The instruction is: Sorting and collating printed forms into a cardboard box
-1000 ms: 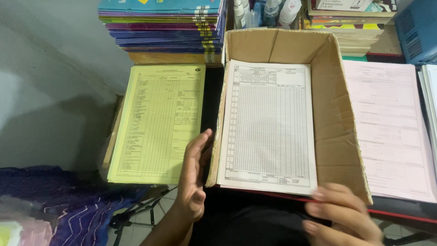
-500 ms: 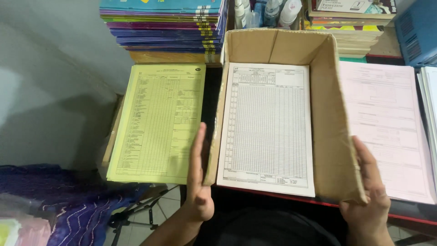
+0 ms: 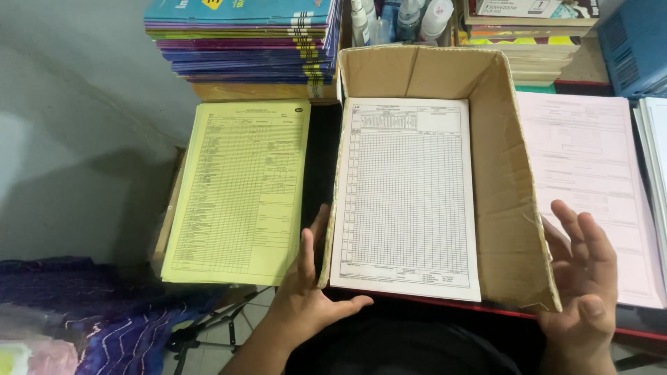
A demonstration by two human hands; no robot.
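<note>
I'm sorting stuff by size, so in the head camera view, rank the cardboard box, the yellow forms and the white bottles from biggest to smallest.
1. cardboard box
2. yellow forms
3. white bottles, partly cut off at the top edge and farther away, but clearly smallest.

The open brown cardboard box (image 3: pixel 511 208) is hiding the left hand (image 3: pixel 306 295)'s fingertips behind its near wall. The pink printed sheets (image 3: pixel 590 187) are disappearing under the right hand (image 3: pixel 583 278). The blue plastic crate (image 3: pixel 636 45) is being cut off by the right edge.
</note>
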